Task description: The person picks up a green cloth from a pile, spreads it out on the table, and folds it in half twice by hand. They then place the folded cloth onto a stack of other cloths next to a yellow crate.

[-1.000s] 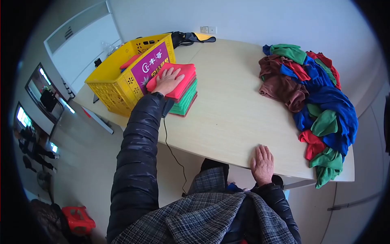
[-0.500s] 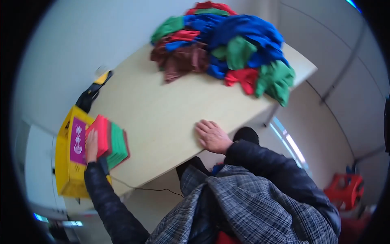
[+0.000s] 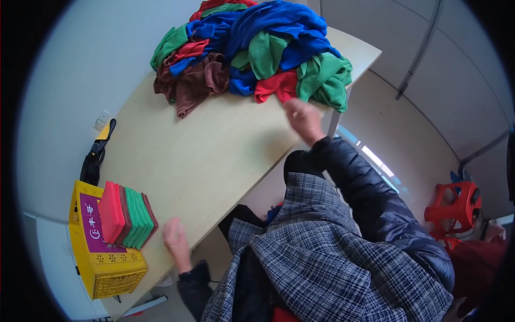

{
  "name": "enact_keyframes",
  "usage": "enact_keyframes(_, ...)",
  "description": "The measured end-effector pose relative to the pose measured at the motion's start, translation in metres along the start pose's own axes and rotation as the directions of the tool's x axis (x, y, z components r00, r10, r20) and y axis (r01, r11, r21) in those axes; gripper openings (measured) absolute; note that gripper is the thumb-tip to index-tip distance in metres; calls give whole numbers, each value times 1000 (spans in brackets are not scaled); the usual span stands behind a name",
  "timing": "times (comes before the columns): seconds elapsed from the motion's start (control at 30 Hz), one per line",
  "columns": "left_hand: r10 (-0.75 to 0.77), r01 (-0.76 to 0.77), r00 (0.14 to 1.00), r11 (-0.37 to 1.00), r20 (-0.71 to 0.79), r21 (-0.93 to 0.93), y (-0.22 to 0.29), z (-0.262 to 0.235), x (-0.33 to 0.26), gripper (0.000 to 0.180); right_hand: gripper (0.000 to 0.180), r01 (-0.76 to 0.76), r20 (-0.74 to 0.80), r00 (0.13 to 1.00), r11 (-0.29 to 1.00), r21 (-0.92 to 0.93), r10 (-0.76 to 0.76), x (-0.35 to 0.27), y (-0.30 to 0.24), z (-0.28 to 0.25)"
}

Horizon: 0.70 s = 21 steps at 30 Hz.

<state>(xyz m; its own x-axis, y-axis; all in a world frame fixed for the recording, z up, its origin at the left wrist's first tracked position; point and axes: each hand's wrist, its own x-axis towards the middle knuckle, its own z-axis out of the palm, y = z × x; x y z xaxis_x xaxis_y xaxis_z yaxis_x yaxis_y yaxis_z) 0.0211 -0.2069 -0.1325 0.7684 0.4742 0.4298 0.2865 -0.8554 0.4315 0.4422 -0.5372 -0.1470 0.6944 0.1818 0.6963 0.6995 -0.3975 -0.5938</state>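
Note:
A heap of loose cloths in blue, green, red and brown covers the far end of a light wooden table. My right hand hovers at the near edge of that heap, beside a red cloth and a green one; its fingers look loosely apart and blurred. My left hand rests flat and open on the table's near edge. Just left of it stands a stack of folded cloths, red on one side and green on the other, leaning against a yellow crate.
A black and yellow object lies by the table's back edge near a wall socket. A red plastic stool stands on the floor at the right. White walls surround the table.
My left hand has come off the folded stack and now lies on the table edge. My right hand has lifted from the table and reached up to the cloth heap. My head has turned.

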Motion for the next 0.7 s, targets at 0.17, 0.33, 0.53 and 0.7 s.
enact_keyframes(0.17,-163,153,986,966,-33,-208,49,72,-36,14,29,-333,-28,927,785,-523,374,48,56,-42)
enact_keyframes(0.33,-61,59,996,998,-58,-32,70,77,-29,15,31,-351,138,898,869,-350,418,53,74,0)
enact_keyframes(0.53,-15,16,999,1000,-38,22,65,79,-34,20,21,-233,386,908,961,148,161,72,-54,27)
enact_keyframes(0.7,-171,208,971,948,164,-240,89,88,1,25,21,-164,597,797,916,366,-96,42,-139,64)
